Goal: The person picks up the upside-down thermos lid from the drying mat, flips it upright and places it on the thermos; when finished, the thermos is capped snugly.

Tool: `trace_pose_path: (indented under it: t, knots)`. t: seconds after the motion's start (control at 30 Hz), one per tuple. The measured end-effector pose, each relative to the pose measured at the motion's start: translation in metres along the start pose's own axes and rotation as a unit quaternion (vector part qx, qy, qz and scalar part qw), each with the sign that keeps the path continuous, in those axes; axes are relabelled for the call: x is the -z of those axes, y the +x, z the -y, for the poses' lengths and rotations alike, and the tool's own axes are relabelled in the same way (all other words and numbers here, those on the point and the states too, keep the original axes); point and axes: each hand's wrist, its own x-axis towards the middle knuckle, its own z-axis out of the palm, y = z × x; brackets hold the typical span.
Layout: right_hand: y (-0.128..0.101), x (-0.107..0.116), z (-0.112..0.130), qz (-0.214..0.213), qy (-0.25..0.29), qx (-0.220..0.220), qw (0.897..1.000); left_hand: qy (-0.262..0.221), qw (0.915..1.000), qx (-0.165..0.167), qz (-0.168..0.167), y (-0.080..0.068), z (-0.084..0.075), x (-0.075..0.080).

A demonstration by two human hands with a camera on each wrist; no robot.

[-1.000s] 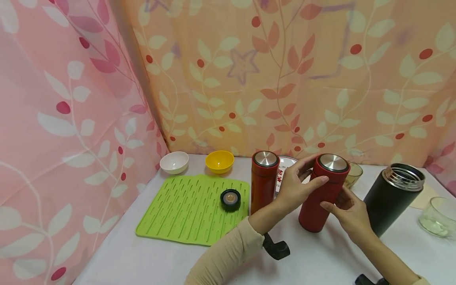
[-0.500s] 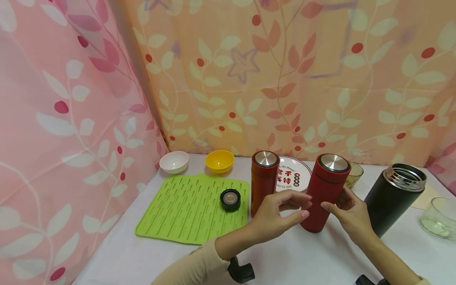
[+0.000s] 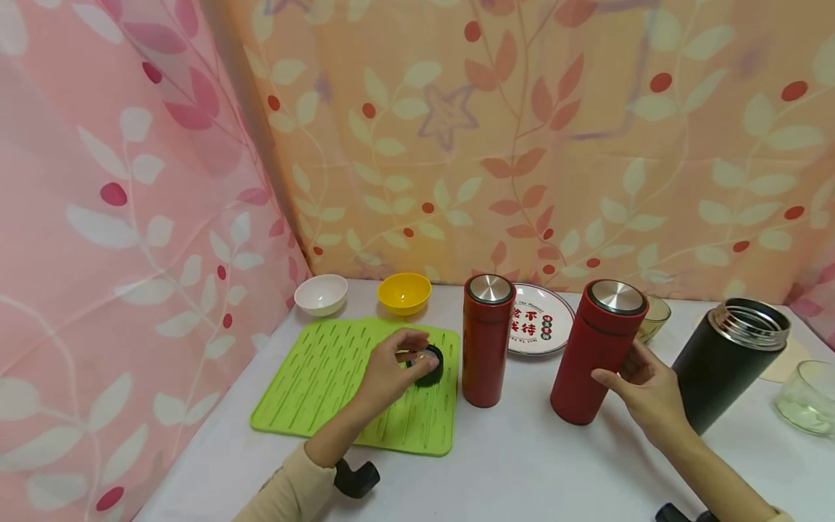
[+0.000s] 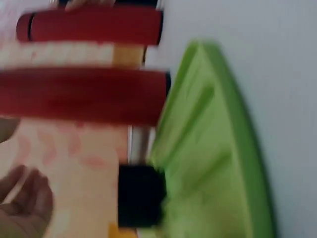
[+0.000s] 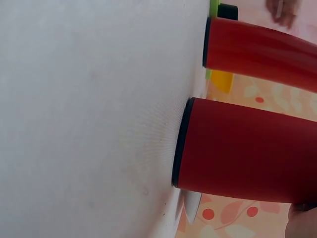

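Note:
My right hand [image 3: 649,395] holds a red thermos [image 3: 596,359] at mid-body, thumb on the near side and the other fingers behind it. Its steel-topped lid is on, and in the right wrist view its black base [image 5: 182,144] is down at the white table. My left hand [image 3: 385,373] hovers over a round black lid [image 3: 435,371], fingers loosely bent. The left wrist view shows the fingers [image 4: 37,198] apart from the lid, which sits on a green ridged mat [image 3: 313,391]. Between the hands stands a second, shinier red thermos [image 3: 483,355], also capped.
An uncapped black thermos [image 3: 724,370] stands just beyond my right hand. Behind are a white bowl [image 3: 321,296], a yellow bowl [image 3: 404,293], a plate with red characters [image 3: 538,322] and an amber glass bowl [image 3: 654,319]. A clear glass [image 3: 805,399] is at far right.
My left hand has let go of the red thermos's upper part and moved left, past the second thermos, to above the black lid. My right hand keeps its grip in place.

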Motion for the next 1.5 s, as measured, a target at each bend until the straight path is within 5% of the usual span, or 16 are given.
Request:
trace_pose_path:
  t: [0.1,0.23,0.43,0.73,0.87,1.0,1.23,1.5]
  knots:
    - [-0.001,0.001,-0.002,0.001,-0.030,-0.008,1.000,0.056,0.9969,0.053,-0.016,0.008,0.018,0.006]
    - [0.006,0.006,-0.033,0.001,-0.039,-0.001,0.999,0.110,0.9882,0.106,0.014,0.014,0.040,0.002]
    - [0.015,0.011,-0.065,-0.008,-0.056,-0.004,0.998,0.103,0.9856,0.129,0.036,0.020,0.056,0.000]
    - [0.007,0.008,-0.025,0.011,0.001,0.005,1.000,0.081,0.9894,0.101,0.065,0.024,0.061,0.002]
    - [0.001,0.003,-0.003,0.015,0.000,-0.003,1.000,0.077,0.9908,0.096,0.058,0.023,0.062,0.002]
    - [-0.004,0.000,0.012,0.023,-0.026,-0.014,0.999,0.024,0.9952,0.088,0.035,0.024,0.058,0.003]
    - [-0.005,0.001,0.009,0.014,0.002,-0.015,1.000,-0.070,0.9975,-0.006,-0.008,0.024,0.030,0.009]
    - [-0.010,0.011,0.016,0.022,0.120,0.047,0.991,-0.093,0.9913,-0.090,-0.026,0.008,-0.015,0.009]
